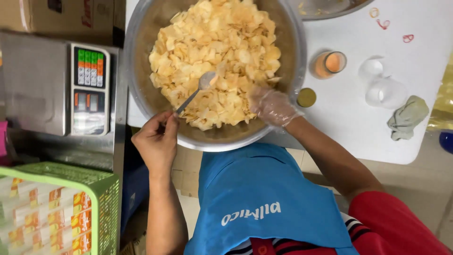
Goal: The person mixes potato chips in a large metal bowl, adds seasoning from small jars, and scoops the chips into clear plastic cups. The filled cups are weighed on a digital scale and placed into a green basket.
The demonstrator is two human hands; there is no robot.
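Two hands work over one big bowl, and we start nearest, at our blue apron (pixel 264 198), which hangs just under the bowl's near rim. Our left hand (pixel 158 141) sits outside that rim, fingers clenched round the handle of a metal spoon (pixel 200 85). The spoon slants up over the edge, its head lying on the heap of chips. Our right hand (pixel 271 106), in a clear plastic glove, is inside the bowl at the near right side and rests on the chips. The glove blurs the fingers, so we cannot tell whether they clasp anything.

The steel bowl (pixel 212 144) juts past the near edge of the white table (pixel 377 137). The pale yellow chips (pixel 217 56) are piled in its middle, with bare metal wall showing all around them.

To the left, a green basket (pixel 106 208) of cartons stands low and close, and beyond it a weighing scale (pixel 56 89) sits just beside the bowl, leaving little room on that side. To the right the table offers more room: a yellow lid (pixel 306 97) touches the bowl's wall, a small jar of orange powder (pixel 329 63) stands near it, then clear cups (pixel 382 85) and a crumpled grey-green cloth (pixel 408 117) close to the table's right edge. Farthest, a second bowl (pixel 325 7) meets the top border.
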